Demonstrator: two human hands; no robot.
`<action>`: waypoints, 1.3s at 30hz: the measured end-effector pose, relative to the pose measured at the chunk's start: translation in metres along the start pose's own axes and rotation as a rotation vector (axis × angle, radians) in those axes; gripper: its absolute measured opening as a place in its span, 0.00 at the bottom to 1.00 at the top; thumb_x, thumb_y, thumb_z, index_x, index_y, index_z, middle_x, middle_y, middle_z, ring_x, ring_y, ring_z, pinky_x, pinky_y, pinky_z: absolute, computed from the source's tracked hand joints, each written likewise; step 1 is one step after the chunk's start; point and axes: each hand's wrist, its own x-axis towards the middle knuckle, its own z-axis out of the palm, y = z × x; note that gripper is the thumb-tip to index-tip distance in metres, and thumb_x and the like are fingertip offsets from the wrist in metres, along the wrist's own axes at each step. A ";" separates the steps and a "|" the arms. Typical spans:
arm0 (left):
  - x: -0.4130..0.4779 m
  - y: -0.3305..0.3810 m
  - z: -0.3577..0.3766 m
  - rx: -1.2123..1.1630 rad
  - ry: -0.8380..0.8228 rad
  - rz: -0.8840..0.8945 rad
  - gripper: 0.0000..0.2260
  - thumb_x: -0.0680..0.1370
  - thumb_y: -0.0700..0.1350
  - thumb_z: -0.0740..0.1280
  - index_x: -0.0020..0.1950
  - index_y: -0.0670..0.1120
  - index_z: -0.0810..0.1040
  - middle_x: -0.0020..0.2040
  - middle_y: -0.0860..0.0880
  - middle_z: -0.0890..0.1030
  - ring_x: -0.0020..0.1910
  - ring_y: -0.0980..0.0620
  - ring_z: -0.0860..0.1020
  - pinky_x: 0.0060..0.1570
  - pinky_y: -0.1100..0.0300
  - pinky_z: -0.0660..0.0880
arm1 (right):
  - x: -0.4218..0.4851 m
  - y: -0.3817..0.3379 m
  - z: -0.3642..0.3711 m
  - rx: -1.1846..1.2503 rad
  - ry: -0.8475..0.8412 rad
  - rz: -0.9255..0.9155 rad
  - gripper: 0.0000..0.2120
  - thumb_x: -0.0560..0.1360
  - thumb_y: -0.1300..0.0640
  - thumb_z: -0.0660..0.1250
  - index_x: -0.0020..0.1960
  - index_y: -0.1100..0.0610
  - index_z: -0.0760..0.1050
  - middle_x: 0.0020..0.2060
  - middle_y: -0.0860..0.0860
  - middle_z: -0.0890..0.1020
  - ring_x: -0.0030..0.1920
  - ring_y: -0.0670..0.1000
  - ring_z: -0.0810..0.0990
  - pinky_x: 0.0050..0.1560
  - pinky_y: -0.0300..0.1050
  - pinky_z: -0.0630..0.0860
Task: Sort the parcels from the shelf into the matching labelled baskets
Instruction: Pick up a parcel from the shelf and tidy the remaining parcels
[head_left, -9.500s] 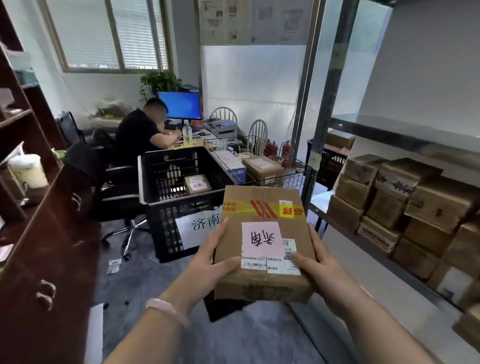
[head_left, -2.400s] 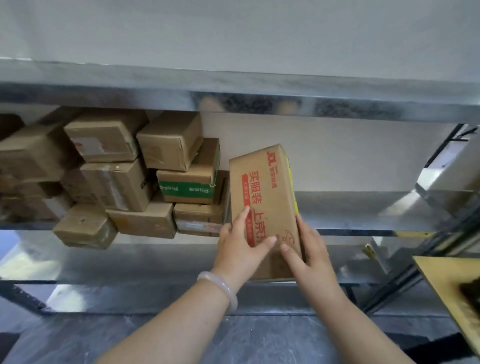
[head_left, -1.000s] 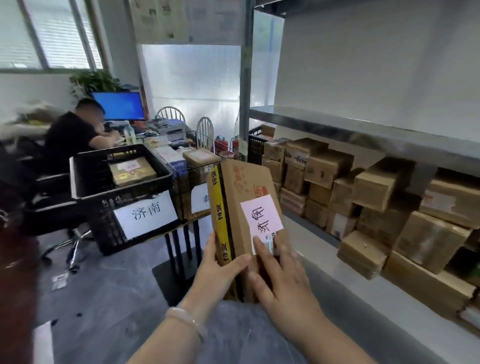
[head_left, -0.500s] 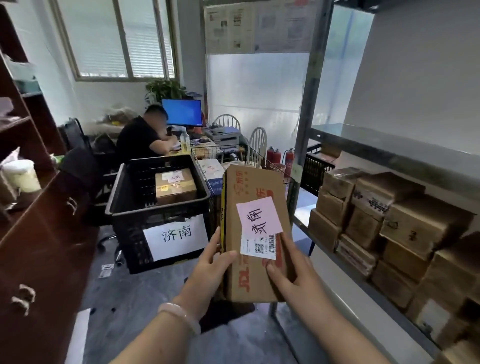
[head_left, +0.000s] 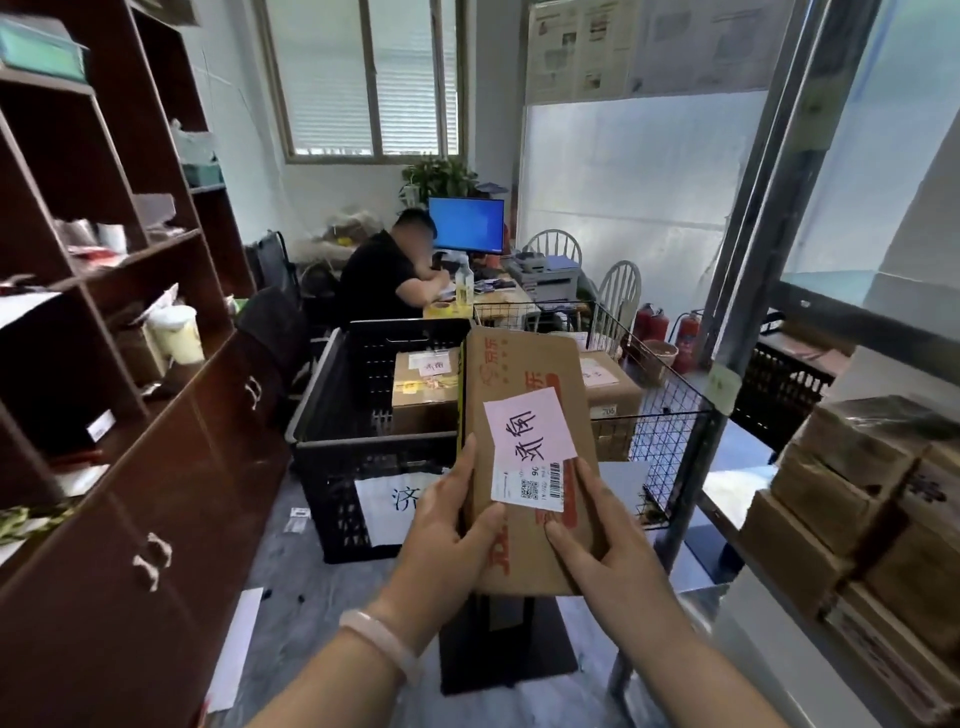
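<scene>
I hold a tall brown cardboard parcel (head_left: 524, 405) upright in front of me, with a pink handwritten label and a white barcode sticker on its face. My left hand (head_left: 447, 525) grips its lower left edge, thumb on the front. My right hand (head_left: 597, 540) grips the lower right side. Just beyond the parcel stands a black plastic basket (head_left: 332, 415) with a white paper label, partly hidden by my left hand. One labelled box (head_left: 423, 389) lies inside it. To its right is a wire mesh basket (head_left: 670, 426) holding another box (head_left: 610, 387).
A dark wooden cabinet (head_left: 130, 467) with open shelves fills the left side. The metal shelf (head_left: 810, 597) on the right carries several stacked brown parcels (head_left: 857, 493). A person (head_left: 387, 275) sits at a desk with a monitor behind the baskets. Another black crate (head_left: 779, 384) sits far right.
I have stepped closer to the black basket with the parcel still held in both hands. The view has swung left, so the cabinet fills more of the frame.
</scene>
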 end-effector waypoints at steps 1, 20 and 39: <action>0.007 -0.004 -0.004 0.020 0.002 0.009 0.29 0.80 0.54 0.64 0.64 0.86 0.53 0.66 0.55 0.66 0.63 0.56 0.72 0.61 0.52 0.77 | 0.009 0.001 0.005 -0.020 0.001 -0.006 0.31 0.74 0.38 0.67 0.67 0.20 0.53 0.66 0.39 0.67 0.63 0.38 0.69 0.60 0.44 0.74; 0.271 -0.087 -0.165 0.113 -0.125 -0.043 0.38 0.74 0.50 0.75 0.73 0.72 0.55 0.73 0.56 0.53 0.66 0.55 0.66 0.61 0.66 0.69 | 0.274 -0.023 0.161 -0.099 -0.034 -0.002 0.32 0.71 0.46 0.73 0.72 0.37 0.64 0.65 0.39 0.68 0.66 0.40 0.66 0.64 0.37 0.64; 0.421 -0.176 -0.143 0.199 -0.269 -0.255 0.43 0.71 0.55 0.76 0.79 0.61 0.55 0.80 0.45 0.49 0.78 0.45 0.55 0.74 0.55 0.55 | 0.395 0.017 0.205 -0.650 -0.162 0.187 0.28 0.76 0.41 0.64 0.75 0.43 0.64 0.76 0.45 0.59 0.75 0.48 0.58 0.74 0.45 0.56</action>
